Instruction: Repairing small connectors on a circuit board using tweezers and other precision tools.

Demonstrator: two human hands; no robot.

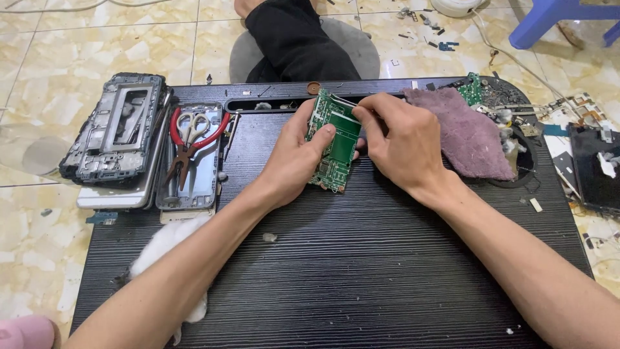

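Both forearms reach up from the near edge of the black ribbed desk (pixel 361 271), a tuft of white cotton wool (pixel 169 245) lying by the left one near the desk's near left corner; they meet at the green rectangular circuit board (pixel 334 143), which is held just above the middle of the desk toward its far edge; left hand (pixel 294 158) is closed on the board from the left side, thumb pressed flat across its face, fingers behind; right hand (pixel 400 145) comes in from the right, fingertips pinched on the board's top right corner, where a thin silvery piece shows, though what it grips there I cannot tell for sure; long axis runs from far to near, tilted a little; both hands touch it, the left carrying it; pink-purple cloth (pixel 468 132) lies just right of the right hand; red-handled pliers (pixel 190 142) rest in a grey phone shell at the left edge, well apart.
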